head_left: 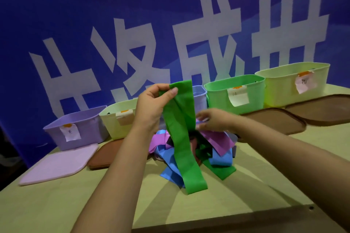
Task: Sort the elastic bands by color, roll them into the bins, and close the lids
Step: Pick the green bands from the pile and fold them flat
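Against the blue banner wall, left hand [153, 104] pinches a green band [180, 134] above the pile [217, 143] while right hand's [212, 121] grip is unclear, risking snagged neighbours.

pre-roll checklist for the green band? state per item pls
1. Left hand pinches the green band at its top end: ok.
2. Right hand has hold of the band: cannot tell, blurred.
3. Band free of the pile: not ok, its lower end lies on it.
4. Green bin open: ok.
5. Room inside the bin: cannot tell.
6. Brown lid within reach in front of the bin: ok.
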Demonstrator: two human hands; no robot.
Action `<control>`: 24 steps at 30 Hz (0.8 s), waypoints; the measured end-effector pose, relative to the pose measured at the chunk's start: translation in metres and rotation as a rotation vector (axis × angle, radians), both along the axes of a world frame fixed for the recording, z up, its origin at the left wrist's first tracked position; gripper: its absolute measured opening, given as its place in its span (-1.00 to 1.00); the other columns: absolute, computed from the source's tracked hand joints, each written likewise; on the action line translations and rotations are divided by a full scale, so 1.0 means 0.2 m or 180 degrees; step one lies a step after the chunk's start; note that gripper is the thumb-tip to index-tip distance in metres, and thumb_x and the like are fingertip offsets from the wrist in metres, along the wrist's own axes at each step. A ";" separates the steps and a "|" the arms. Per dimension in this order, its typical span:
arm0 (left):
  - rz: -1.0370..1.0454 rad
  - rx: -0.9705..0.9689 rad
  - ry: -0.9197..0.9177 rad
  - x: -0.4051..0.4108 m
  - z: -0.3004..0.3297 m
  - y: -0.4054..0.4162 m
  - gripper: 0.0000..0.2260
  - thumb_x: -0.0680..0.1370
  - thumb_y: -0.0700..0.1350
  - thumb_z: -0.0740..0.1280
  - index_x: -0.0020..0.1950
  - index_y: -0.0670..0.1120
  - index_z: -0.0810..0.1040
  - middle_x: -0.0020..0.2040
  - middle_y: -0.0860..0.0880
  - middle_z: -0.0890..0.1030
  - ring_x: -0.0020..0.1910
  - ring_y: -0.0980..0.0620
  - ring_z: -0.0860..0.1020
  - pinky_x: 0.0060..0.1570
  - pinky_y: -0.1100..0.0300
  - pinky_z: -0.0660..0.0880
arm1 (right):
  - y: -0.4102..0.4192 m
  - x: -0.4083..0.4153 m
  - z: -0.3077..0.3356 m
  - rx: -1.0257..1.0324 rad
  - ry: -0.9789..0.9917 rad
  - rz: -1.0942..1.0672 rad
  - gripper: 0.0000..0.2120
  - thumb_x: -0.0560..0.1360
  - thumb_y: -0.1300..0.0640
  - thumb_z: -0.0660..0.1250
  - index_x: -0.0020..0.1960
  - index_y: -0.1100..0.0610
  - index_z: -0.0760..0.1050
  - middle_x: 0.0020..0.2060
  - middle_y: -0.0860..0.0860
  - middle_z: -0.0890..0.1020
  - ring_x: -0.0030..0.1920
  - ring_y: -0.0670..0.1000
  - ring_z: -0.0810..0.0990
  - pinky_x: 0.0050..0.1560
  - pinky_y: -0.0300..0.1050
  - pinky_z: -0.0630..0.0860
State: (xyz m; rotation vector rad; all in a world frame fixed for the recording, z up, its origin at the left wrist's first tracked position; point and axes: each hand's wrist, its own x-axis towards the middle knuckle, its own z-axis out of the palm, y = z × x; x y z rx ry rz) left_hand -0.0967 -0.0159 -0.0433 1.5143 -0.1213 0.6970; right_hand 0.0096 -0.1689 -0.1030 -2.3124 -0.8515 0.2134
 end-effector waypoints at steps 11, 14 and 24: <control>0.0595 -0.0477 -0.0330 0.07 0.33 0.06 -0.87 0.45 -0.34 0.41 -0.21 -0.13 0.55 -0.24 -0.10 0.62 -0.33 0.04 0.61 -0.27 0.17 0.60 | -0.06 0.15 0.02 0.1493 0.0648 -0.0645 -0.68 0.54 0.12 0.30 0.27 0.17 0.44 -0.17 0.05 0.50 -0.23 -0.01 0.49 -0.30 -0.24 0.42; 0.0734 -0.0449 -0.0466 0.08 0.37 0.05 -0.88 0.46 -0.33 0.41 -0.18 -0.14 0.56 -0.21 -0.11 0.62 -0.21 -0.05 0.61 -0.06 0.02 0.61 | -0.04 0.17 0.00 0.1362 0.0598 -0.0713 -0.67 0.53 0.11 0.32 0.25 0.19 0.46 -0.18 0.05 0.52 -0.22 0.00 0.50 -0.24 -0.18 0.45; 0.0858 -0.0224 -0.0547 0.05 0.41 0.05 -0.92 0.45 -0.27 0.44 -0.15 -0.11 0.59 -0.17 -0.10 0.65 -0.15 -0.07 0.65 -0.03 0.01 0.61 | 0.07 0.17 0.10 0.1052 -0.0571 -0.1046 -0.64 0.52 0.11 0.32 0.31 0.08 0.45 0.30 0.15 0.45 0.20 0.12 0.47 0.19 -0.08 0.41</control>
